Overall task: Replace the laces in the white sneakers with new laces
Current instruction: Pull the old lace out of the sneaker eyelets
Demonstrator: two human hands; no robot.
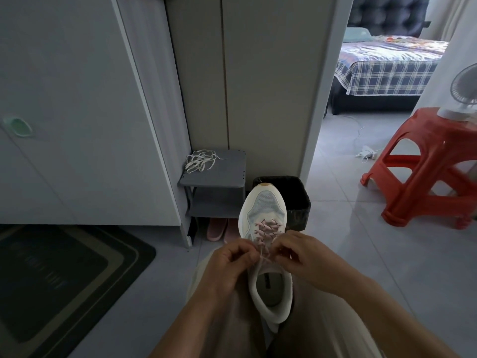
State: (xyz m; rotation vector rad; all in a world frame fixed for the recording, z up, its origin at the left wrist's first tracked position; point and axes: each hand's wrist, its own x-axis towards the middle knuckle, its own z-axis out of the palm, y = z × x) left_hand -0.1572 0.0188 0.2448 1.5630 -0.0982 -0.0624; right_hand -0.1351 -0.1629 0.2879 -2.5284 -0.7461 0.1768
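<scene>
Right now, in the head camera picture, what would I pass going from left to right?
Dark doormat → loose white laces on the grey shelf → white sneaker → red stool.

The person wears loose, light beige trousers (pixel 317 332), whose soft folds fill the lower centre of the frame. The left hand (pixel 229 264) and right hand (pixel 302 257) are bare, as are both forearms down to the bottom edge.
</scene>
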